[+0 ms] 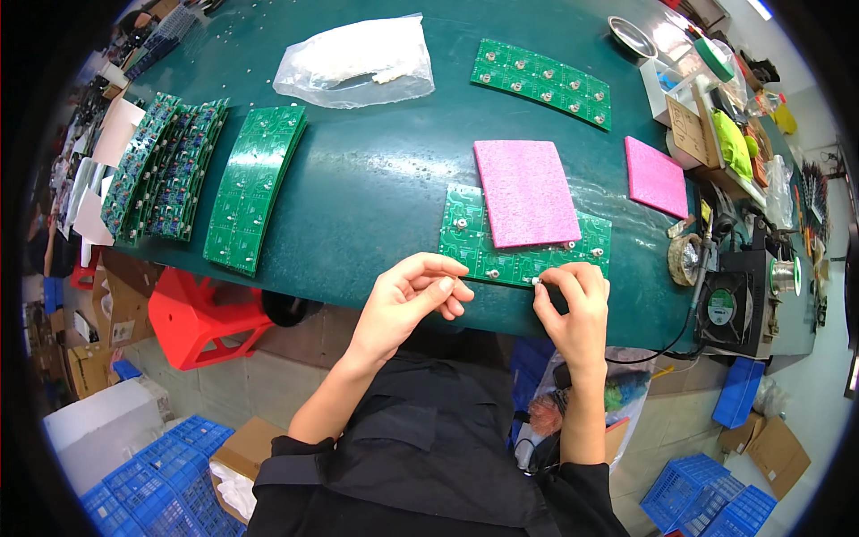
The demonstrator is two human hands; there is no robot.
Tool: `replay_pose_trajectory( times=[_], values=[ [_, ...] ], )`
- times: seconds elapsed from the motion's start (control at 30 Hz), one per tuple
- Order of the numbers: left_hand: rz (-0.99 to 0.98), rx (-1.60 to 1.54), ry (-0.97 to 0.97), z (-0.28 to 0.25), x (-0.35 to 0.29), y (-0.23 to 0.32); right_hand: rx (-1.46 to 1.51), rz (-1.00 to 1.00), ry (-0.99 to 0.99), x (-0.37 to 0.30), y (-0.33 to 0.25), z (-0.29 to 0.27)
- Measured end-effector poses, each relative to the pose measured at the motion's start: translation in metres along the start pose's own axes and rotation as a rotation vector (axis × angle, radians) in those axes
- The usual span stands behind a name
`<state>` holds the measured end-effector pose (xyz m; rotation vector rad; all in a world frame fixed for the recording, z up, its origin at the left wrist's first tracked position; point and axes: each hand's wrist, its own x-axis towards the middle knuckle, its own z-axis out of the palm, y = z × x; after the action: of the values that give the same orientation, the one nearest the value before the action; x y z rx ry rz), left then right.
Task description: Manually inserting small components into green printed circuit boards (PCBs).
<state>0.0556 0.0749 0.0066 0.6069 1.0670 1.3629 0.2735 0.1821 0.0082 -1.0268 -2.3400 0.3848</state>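
A green circuit board (461,234) lies at the table's front edge, with small round metal-topped parts along it. Over its middle rests a pink foam sheet (528,192), hiding part of the board. My right hand (577,309) is at the board's near edge, thumb and forefinger pinched at a small whitish component (536,281). Just off the board's near left corner is my left hand (407,295), its fingers curled in with the thumb pressed towards them. Whatever that hand may hold is too small or hidden to make out.
Another circuit board (541,82) lies farther back. Stacked green boards (255,188) and populated boards (183,170) stand left. A clear plastic bag (358,63) of white material lies at the back. On the right are a second pink sheet (656,176), a solder spool (786,277) and a fan-fronted black unit (729,304).
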Motion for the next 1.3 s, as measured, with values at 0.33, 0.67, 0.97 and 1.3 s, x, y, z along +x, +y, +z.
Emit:
replay_pose_trajectory(
  times=[0.33, 0.67, 0.97, 1.3],
  values=[
    [-0.003, -0.001, -0.009, 0.004, 0.0, -0.001, -0.198, -0.111, -0.014, 0.009, -0.013, -0.006],
    [-0.007, -0.015, 0.014, 0.005, -0.001, -0.003, -0.218, -0.148, -0.119, 0.011, -0.013, -0.01],
    [0.007, -0.013, 0.014, 0.006, 0.0, -0.004, -0.157, -0.077, -0.013, 0.05, 0.01, -0.032],
    [0.051, -0.019, 0.064, 0.001, -0.012, 0.001, -0.295, -0.409, -0.299, 0.081, 0.032, -0.029]
  ],
)
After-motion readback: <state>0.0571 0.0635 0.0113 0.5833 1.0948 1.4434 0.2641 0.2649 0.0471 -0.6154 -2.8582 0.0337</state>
